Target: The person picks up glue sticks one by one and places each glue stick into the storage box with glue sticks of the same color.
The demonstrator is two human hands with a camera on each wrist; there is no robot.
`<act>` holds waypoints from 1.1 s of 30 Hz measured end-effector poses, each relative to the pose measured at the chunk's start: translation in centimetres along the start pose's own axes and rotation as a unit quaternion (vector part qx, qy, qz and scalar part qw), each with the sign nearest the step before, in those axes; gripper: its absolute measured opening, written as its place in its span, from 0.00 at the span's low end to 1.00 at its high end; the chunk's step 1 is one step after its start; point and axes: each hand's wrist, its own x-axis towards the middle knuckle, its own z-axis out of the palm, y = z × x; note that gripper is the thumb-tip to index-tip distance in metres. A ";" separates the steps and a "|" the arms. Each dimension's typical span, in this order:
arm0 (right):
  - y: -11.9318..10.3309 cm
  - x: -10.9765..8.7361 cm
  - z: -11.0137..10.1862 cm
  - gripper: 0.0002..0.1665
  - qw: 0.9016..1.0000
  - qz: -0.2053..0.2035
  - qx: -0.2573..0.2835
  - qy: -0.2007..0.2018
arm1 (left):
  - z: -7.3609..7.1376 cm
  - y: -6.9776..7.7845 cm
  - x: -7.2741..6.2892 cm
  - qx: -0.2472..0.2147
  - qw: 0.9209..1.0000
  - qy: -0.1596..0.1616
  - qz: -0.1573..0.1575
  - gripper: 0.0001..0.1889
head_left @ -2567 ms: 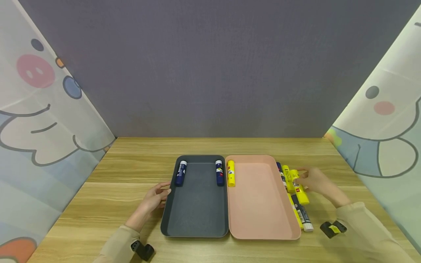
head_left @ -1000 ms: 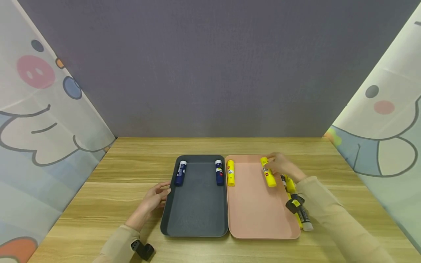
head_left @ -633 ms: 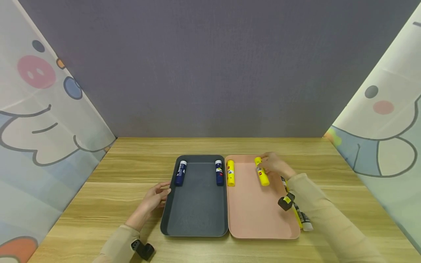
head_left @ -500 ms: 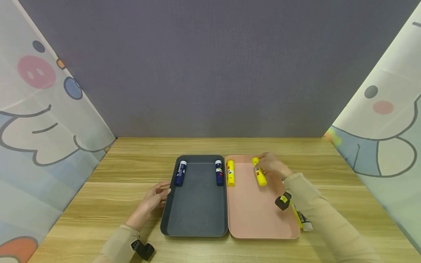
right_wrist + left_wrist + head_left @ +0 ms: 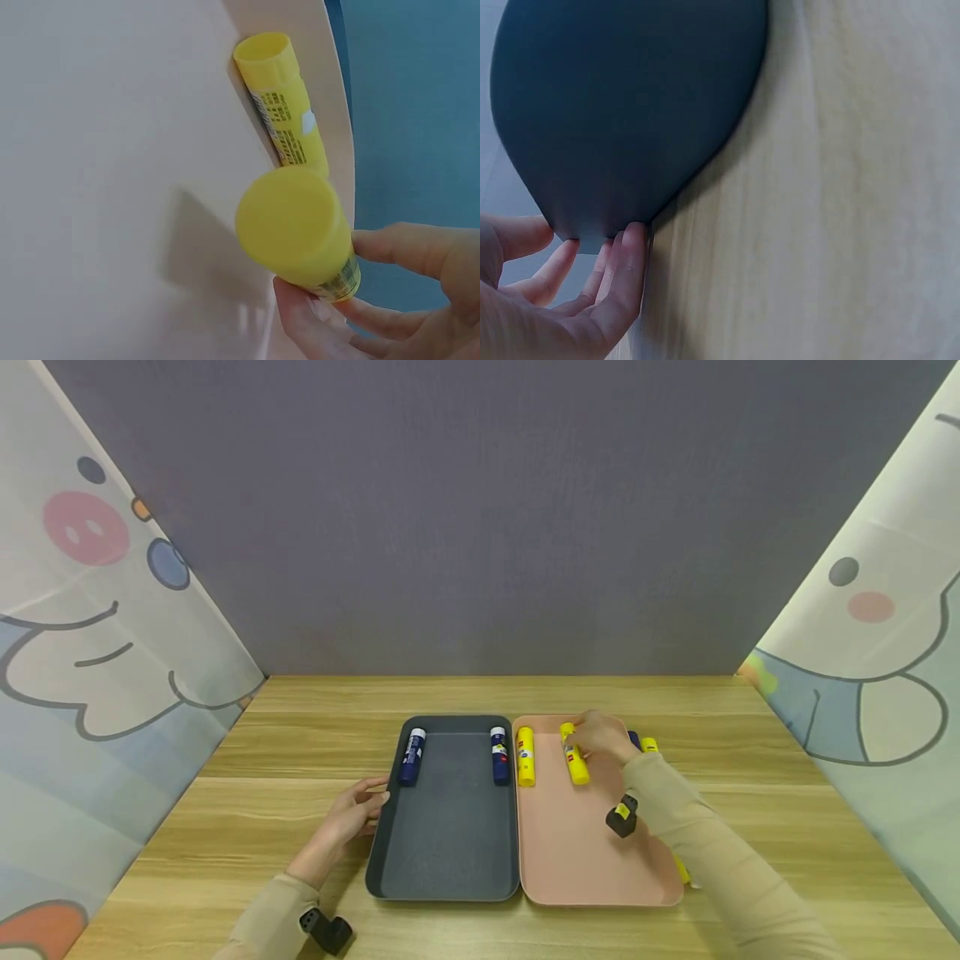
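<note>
My right hand (image 5: 597, 736) pinches a yellow glue stick (image 5: 575, 763) between thumb and fingers over the pink tray (image 5: 585, 852). In the right wrist view this glue stick (image 5: 289, 221) points its round end at the camera, and its shadow falls on the tray floor. Another yellow glue stick (image 5: 527, 757) lies along the pink tray's left wall. The left hand (image 5: 351, 812) rests its thumb and fingertips at the left edge of the dark grey tray (image 5: 450, 852); in the left wrist view, fingertips (image 5: 634, 232) touch the tray's outer wall.
Inside the grey tray lie two navy glue sticks with white ends, one at the left (image 5: 412, 757) and one at the right (image 5: 500, 756). Right of the pink tray, the right sleeve (image 5: 697, 827) partly hides more glue sticks, including a yellow one (image 5: 649, 745). Both trays stand side by side.
My right hand took the yellow glue stick from the pile on the right and carried it left over the pink tray, nearer the one lying there. My left hand has stayed put.
</note>
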 end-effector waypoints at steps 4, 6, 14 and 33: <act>-0.3 0.4 0.5 0.30 1.000 0.002 0.010 -0.008 | 0.1 0.3 -0.2 0.002 1.000 0.006 0.002 0.22; -0.4 0.6 0.7 0.30 1.000 0.003 0.012 -0.014 | 0.2 0.6 -0.4 -0.001 1.000 0.008 -0.002 0.21; -0.3 1.1 1.1 0.29 0.998 0.013 -0.061 -0.015 | 0.2 0.5 -0.2 -0.002 1.000 0.008 -0.005 0.21; -0.6 1.2 2.3 0.19 0.996 0.004 0.090 -0.004 | -0.2 0.2 -0.3 -0.019 0.999 -0.022 0.030 0.23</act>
